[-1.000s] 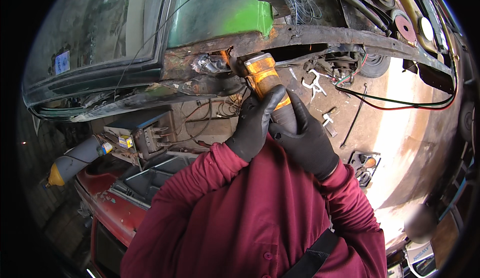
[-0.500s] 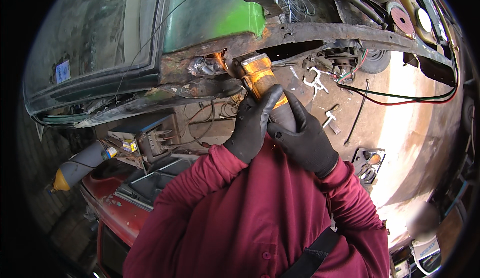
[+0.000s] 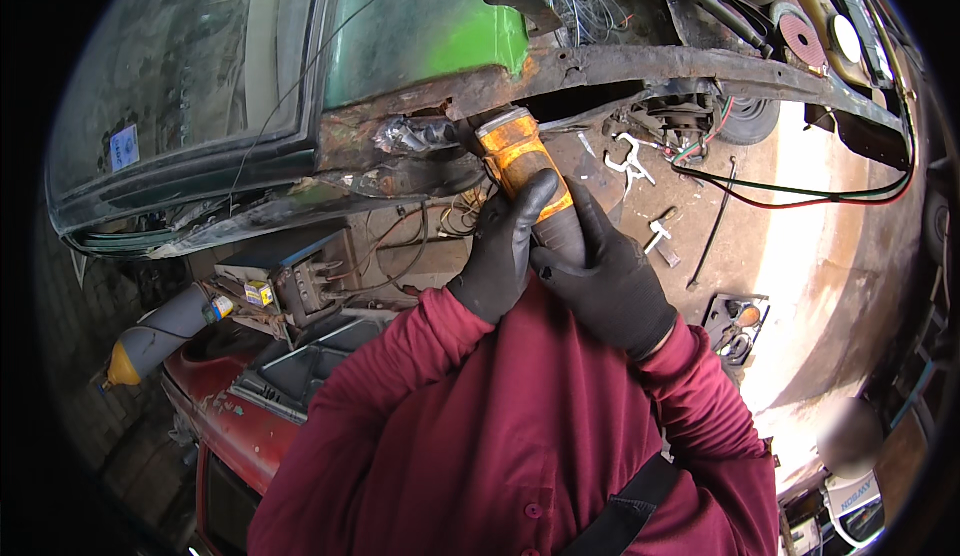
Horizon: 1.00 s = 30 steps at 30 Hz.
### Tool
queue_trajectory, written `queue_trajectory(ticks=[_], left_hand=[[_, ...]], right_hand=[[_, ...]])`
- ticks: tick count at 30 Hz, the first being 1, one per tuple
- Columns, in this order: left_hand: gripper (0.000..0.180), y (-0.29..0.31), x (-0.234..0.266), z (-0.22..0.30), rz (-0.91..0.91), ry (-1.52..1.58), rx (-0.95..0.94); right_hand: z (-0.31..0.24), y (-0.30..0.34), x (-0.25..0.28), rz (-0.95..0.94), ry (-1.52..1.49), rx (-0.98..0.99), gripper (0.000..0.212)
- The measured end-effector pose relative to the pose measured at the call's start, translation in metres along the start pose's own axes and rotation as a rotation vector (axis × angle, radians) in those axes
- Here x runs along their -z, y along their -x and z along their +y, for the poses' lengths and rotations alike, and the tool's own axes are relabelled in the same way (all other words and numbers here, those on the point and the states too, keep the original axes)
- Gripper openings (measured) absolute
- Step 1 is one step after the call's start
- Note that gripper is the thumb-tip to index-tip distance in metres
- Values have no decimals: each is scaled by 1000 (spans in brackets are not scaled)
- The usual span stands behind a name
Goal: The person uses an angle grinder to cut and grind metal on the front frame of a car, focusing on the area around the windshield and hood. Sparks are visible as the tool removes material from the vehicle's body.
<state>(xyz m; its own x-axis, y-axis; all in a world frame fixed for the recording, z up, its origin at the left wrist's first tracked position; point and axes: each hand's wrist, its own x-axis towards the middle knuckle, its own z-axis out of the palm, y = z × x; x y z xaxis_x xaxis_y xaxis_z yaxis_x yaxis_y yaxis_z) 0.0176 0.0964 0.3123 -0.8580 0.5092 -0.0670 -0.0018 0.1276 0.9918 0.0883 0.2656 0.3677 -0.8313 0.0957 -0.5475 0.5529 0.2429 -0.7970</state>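
Note:
Both my gloved hands are closed around an orange and black angle grinder (image 3: 522, 156). My left hand (image 3: 507, 246) wraps its body from the left, thumb lying along the top. Round the rear of the grey-black housing, my right hand (image 3: 612, 281) grips from the right. The grinder's head points up and left, close to the rusty, torn lower corner (image 3: 440, 121) of a green car body. Crumpled bare metal (image 3: 415, 136) shows beside it. The grinder's disc is mostly hidden, so I cannot tell whether it touches the metal.
A long rusty body rail (image 3: 680, 64) runs to the right. White locking clamps (image 3: 630, 159), a hammer (image 3: 660, 236) and a long bar (image 3: 712, 221) lie on the floor. Red and green hoses (image 3: 790, 197) loop at right. A welding machine (image 3: 300, 271) and gas cylinder (image 3: 165, 331) stand left.
Orange sparks and glow at the car's torn corner have gone. The grinder and both hands have shifted only slightly, staying in the same grip.

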Motion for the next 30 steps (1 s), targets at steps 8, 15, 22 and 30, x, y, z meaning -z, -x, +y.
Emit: queue_trajectory(ticks=[8, 15, 22, 30], left_hand=[[44, 7, 11, -16, -111, -227, -43], [48, 10, 14, -13, -83, -307, -151], [46, 9, 11, -4, -45, -340, -197], [35, 9, 8, -2, -16, -135, -78]], right_hand=[[6, 3, -10, 48, 0, 48, 95], [5, 4, -11, 7, -66, 14, 90], [3, 5, -14, 39, 2, 4, 94], [3, 8, -16, 45, 3, -16, 95]])
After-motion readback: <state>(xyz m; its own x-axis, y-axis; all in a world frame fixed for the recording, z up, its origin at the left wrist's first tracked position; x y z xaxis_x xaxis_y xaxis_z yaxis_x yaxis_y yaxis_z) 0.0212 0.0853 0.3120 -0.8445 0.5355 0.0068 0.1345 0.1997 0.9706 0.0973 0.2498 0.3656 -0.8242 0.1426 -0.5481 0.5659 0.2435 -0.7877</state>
